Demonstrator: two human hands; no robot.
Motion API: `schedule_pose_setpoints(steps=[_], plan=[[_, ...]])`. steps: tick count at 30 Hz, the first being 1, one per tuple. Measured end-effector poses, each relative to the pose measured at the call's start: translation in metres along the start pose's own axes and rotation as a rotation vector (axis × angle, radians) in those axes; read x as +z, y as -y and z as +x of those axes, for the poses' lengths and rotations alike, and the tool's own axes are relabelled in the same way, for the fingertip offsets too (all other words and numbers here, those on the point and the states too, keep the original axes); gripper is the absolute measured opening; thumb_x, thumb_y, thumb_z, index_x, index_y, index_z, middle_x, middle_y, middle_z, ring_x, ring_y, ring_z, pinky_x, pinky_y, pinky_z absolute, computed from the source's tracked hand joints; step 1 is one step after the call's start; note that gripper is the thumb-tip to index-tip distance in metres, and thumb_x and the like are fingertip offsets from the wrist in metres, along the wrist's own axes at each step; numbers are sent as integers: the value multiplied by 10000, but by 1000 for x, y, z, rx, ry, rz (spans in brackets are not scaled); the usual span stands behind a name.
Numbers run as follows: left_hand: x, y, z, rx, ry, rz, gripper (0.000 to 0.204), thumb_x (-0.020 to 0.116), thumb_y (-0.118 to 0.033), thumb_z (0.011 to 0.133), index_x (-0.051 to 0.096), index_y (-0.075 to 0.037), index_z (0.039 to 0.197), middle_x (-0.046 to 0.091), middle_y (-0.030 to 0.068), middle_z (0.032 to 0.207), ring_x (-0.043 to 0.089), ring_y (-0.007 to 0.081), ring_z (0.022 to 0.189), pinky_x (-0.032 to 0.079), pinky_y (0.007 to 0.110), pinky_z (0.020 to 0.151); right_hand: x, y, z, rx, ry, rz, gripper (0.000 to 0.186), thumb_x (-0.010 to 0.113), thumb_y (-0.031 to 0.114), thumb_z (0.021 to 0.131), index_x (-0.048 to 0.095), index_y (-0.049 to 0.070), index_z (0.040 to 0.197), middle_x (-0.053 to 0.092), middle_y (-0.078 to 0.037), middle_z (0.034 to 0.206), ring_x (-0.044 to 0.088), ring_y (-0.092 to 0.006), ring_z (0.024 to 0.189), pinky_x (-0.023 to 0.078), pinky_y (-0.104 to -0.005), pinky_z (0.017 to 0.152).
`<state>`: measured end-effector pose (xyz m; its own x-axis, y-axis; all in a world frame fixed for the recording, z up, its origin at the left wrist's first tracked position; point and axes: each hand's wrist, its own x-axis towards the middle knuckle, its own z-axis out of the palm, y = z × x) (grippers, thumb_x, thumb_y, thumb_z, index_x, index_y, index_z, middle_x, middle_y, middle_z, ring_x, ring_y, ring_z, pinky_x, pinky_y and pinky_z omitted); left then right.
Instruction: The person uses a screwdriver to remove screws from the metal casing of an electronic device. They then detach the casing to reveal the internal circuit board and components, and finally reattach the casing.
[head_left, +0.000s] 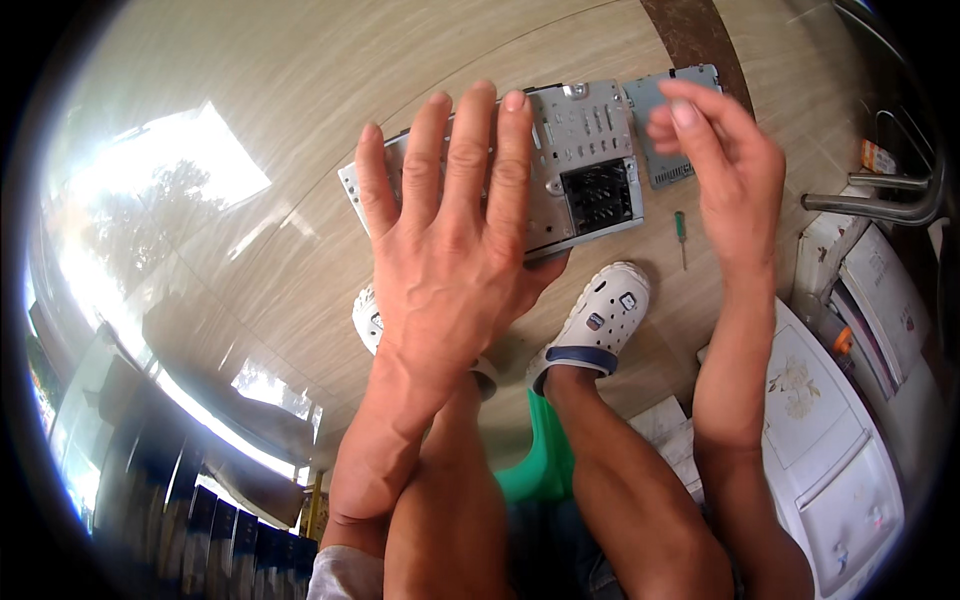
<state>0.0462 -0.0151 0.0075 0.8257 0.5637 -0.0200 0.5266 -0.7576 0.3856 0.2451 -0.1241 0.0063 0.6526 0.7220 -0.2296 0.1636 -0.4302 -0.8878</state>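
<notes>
My left hand (450, 220) lies over a silver metal electronics box (590, 125), which looks like a car stereo unit. Its fingers are stretched and spread, the tips reaching about the box's far edge; the thumb shows in part by the near edge. At the box's near right corner is a black socket block (600, 197) with pins. Up and to the right, my right hand (725, 160) is raised with thumb and fingers curled together, slightly blurred; anything between them is too small to make out. Behind it, a flat grey metal panel (665, 165) lies beside the box.
A green-handled screwdriver (681, 235) lies on the tiled floor (330, 60). My feet in white clogs (605, 305) are close to the box. Part of a green stool (545, 450) shows between my legs. At right are a white cabinet (825, 420) and metal tubing (880, 210).
</notes>
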Motion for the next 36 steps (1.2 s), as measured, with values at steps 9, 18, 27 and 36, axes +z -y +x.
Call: schedule_pose_setpoints(steps=[9,18,27,36], plan=[[0,-3,0,13,-1,3,1105,899,-354,534,424,-71,1492,469,132,1474,424,339,1366,192,587,1163,-32,-169,-137,68,-167,-1082,415,671,149,910,572,59,1302,593,-156,1237,636,-325,1024,535,-413,863],[4,-3,0,1,-47,12,1066,891,-317,510,468,-63,1454,498,126,1444,459,336,1330,223,586,1147,-41,-194,-120,325,-139,-961,350,659,95,861,582,63,1201,610,-170,1074,637,-375,979,525,-482,813],[4,-1,-2,-4,-22,44,1069,879,-382,561,430,-59,1476,483,135,1454,431,339,1358,195,584,1161,-36,-59,-75,80,-229,25,271,610,-14,890,552,-14,1155,646,-94,934,670,-190,813,553,-336,749],[0,-4,2,9,-34,25,1067,877,-372,559,429,-63,1477,487,132,1451,446,344,1345,218,597,1148,-6,50,-20,-377,-431,246,619,590,-27,931,270,3,1461,614,-248,1151,699,-301,881,627,-431,772]])
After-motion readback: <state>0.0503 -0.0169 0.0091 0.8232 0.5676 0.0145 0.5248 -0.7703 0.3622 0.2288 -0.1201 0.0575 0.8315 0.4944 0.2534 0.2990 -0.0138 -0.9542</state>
